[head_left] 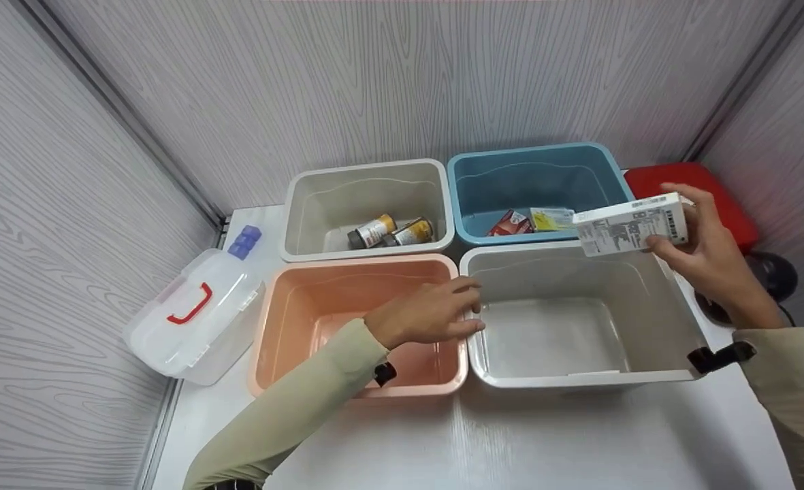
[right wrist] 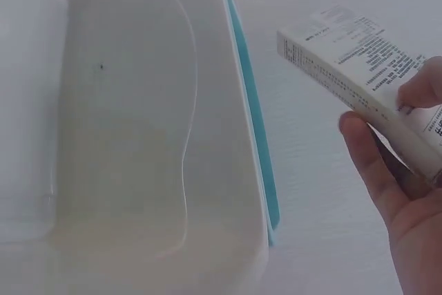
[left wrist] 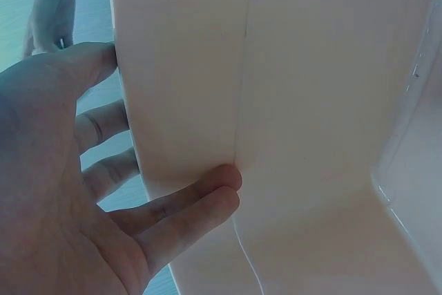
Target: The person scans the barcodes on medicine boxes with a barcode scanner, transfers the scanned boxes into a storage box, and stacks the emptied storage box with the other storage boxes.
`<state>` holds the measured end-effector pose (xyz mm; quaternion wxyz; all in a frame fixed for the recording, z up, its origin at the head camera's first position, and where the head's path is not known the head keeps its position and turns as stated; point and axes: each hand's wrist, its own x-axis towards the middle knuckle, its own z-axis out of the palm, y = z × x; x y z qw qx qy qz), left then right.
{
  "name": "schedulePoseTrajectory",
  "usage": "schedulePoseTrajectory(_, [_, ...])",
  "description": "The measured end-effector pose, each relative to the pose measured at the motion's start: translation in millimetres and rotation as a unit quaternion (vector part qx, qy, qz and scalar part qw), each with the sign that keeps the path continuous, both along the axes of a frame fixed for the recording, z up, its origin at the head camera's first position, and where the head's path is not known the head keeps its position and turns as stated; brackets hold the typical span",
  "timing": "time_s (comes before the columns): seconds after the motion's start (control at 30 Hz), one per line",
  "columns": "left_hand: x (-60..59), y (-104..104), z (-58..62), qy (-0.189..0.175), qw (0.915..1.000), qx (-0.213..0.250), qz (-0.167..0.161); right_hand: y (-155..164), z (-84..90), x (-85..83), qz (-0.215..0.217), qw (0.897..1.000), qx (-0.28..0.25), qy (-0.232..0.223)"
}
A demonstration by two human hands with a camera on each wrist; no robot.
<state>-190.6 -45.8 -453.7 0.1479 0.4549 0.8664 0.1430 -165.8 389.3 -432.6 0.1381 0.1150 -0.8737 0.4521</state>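
My right hand (head_left: 682, 235) pinches a white printed carton (head_left: 630, 224) by one end and holds it in the air over the far right corner of an empty white bin (head_left: 674, 299). The right wrist view shows the carton (right wrist: 352, 67) between thumb and fingers beside that bin's wall (right wrist: 124, 136). My left hand (head_left: 446, 309) rests with fairly straight fingers on the rim shared by the empty pink bin (head_left: 293, 320) and the white bin. In the left wrist view the fingers (left wrist: 200, 195) lie against the pink wall (left wrist: 311, 101).
Behind stand a beige bin (head_left: 306, 204) holding small bottles (head_left: 391, 231) and a blue bin (head_left: 544, 177) with packets (head_left: 531, 220). A clear case with a red handle (head_left: 190, 306) lies left. A red lid (head_left: 708, 187) and a black round object (head_left: 773, 275) sit right. Panel walls enclose the table.
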Motion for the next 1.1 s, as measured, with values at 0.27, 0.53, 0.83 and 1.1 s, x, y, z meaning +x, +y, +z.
schedulePoseTrajectory(0.27, [-0.4, -2.7, 1.5, -0.006, 1.0, 0.004, -0.004, 37.7, -5.7, 4.9, 0.008, 0.977, -0.213, 0.01])
schedulePoseTrajectory(0.53, [-0.2, -1.5, 0.0, -0.011, 0.9999, -0.002, 0.002, 72.6, -27.8, 15.4, -0.057, 0.911, -0.409, -0.015])
schedulePoseTrajectory(0.83, [-0.3, -2.1, -0.4, -0.002, 1.0, 0.003, -0.001, 90.0, -52.4, 27.9, -0.099, 0.904, -0.405, -0.089])
schedulePoseTrajectory(1.1, [-0.2, -0.1, 0.3, -0.009, 1.0, -0.001, -0.002, 83.6, -85.2, 35.2, -0.081, 0.861, -0.498, -0.063])
